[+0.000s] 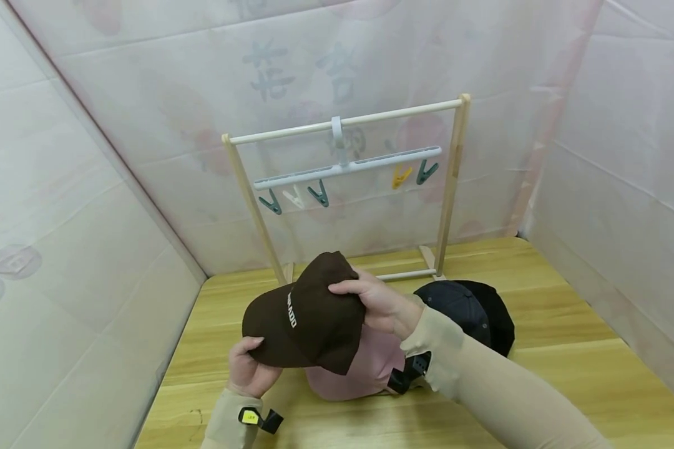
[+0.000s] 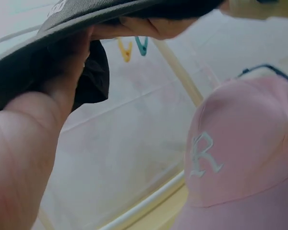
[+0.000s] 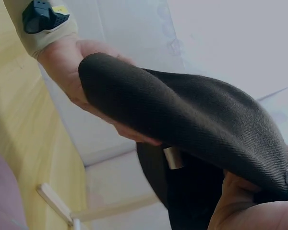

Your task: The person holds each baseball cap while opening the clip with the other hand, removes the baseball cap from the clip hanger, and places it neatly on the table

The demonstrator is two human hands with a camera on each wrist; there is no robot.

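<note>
Both grips grasp the brown cap (image 1: 309, 315), left hand (image 1: 249, 368) at seven o'clock, right hand (image 1: 379, 305) at three, above the pink cap (image 1: 365, 371).

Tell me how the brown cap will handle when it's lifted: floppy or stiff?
Probably mixed. The brown cap has a crown that dents under the right hand, so likely soft; its brim keeps a curve in the left hand, so likely stiffer. It seems light, since fingers alone hold it up.

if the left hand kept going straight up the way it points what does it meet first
Probably nothing beyond the brown cap it already grips by the brim. Past that, the left hand points toward the drying rack, though depth is unclear.
</note>
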